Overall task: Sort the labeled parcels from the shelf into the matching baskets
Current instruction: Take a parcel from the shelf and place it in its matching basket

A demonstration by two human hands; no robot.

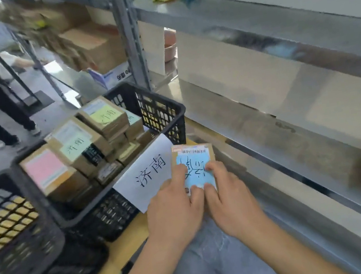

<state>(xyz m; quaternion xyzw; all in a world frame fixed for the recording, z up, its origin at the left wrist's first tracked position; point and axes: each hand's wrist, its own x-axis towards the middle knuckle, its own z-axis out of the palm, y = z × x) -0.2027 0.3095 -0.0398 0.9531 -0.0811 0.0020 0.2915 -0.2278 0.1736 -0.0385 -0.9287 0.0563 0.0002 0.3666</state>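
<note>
Parcel point(195, 166) with blue handwritten label was held label-up by both hands, left hand point(175, 211) and right hand point(230, 202) pinching its near edge, just beside the 济南 sign point(149, 173) on the black basket point(165, 110), presumably for comparing characters.

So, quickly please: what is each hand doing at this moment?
Left hand: holds the blue-labelled parcel, thumb on its label.
Right hand: holds the same parcel, thumb on the label too.
</note>
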